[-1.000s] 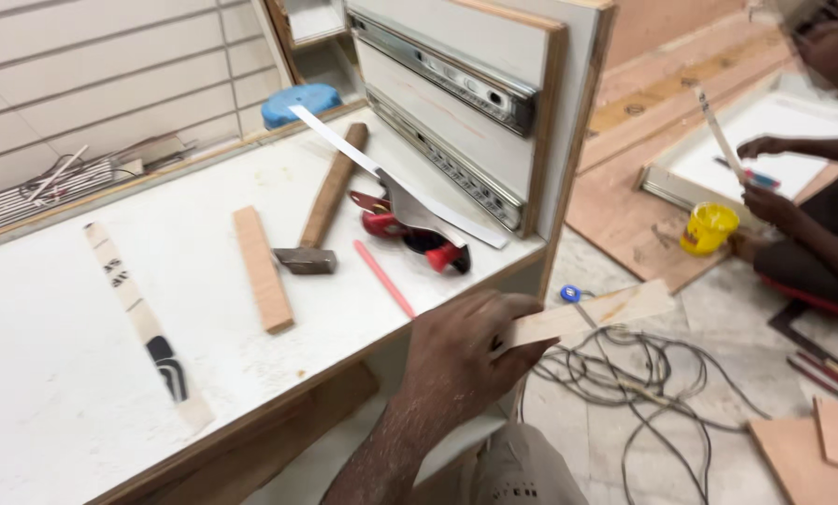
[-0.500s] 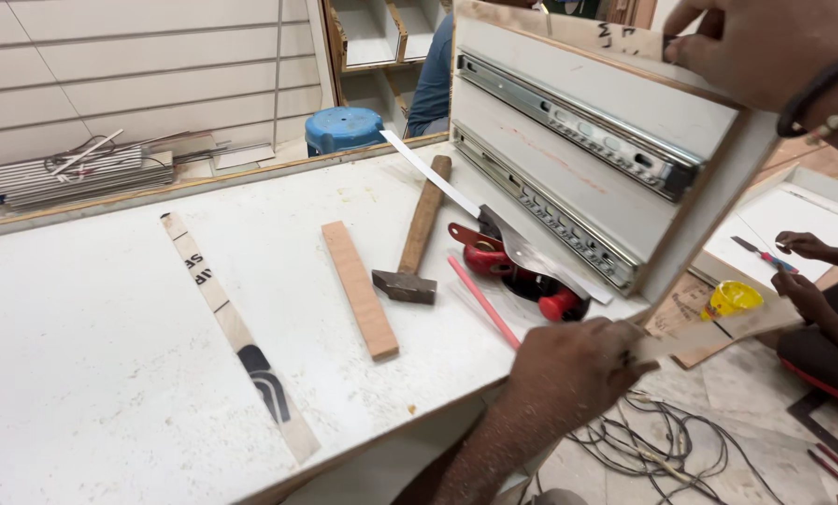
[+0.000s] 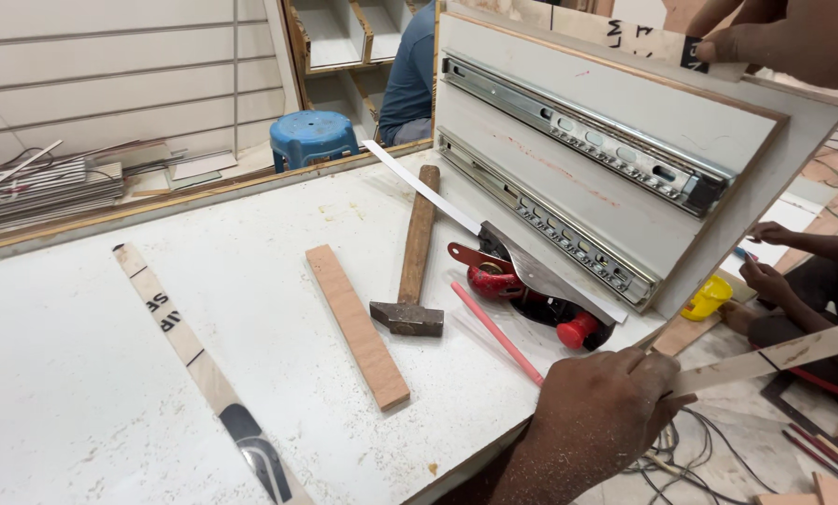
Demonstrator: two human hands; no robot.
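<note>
Here, each place is given relative to the white panel.

Landmark: the white panel (image 3: 624, 178) stands tilted on its edge at the right end of the worktop (image 3: 82, 393); two metal drawer slides (image 3: 578, 122) are fixed along its face.

Right hand: the right hand (image 3: 774, 37) is at the top edge of the panel, fingers (image 3: 727, 45) curled and pressed together over the edge, so it steadies the board.

Left hand: the left hand (image 3: 601, 411) is below the lower corner of the panel, at the worktop edge; its fingers are closed in a pinch on a thin wooden strip (image 3: 765, 360) that sticks out to the right.

Strip, handling: it looks light and thin, probably a little flexible and easy to snap; I judge it is better to hold it near the end, flat between thumb and fingers, as now.

Panel, handling: I judge it stiff and rather heavy with the metal slides; the smooth laminate may slip, so the bare top edge is the good place for a grip.

In front of the panel: a red hand tool (image 3: 531, 295), a pink pencil (image 3: 495, 332), a hammer (image 3: 411, 271) and a flat wooden block (image 3: 356, 323).

Far left of the panel: a long printed strip (image 3: 194, 360).

Behind the panel: a blue stool (image 3: 313, 138).

Right of the panel: another person's hands (image 3: 765, 271) low near the floor, beside a yellow container (image 3: 709, 297).
</note>
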